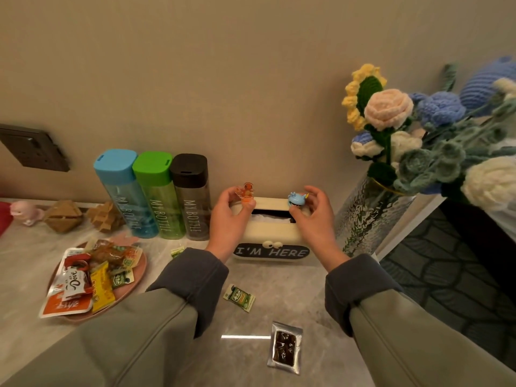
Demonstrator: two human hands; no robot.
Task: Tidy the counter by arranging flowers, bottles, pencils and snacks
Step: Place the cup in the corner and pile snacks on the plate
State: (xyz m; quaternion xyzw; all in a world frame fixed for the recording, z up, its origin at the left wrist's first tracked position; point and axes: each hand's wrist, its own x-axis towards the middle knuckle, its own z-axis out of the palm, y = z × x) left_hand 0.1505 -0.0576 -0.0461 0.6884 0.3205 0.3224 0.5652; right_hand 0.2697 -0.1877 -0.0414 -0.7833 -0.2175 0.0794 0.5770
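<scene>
Snacks [81, 277] are piled on the pink plate [139, 270]. Three bottles [164, 196] stand in a row. The left hand [227, 222] pinches an orange toy [247, 192], the right hand [314, 222] a blue toy [297, 198], on the tissue box [272, 233]. Loose packets [239, 297] on the counter [307, 289] look left to do. Flowers [388, 110] stand in the vase [368, 216].
</scene>
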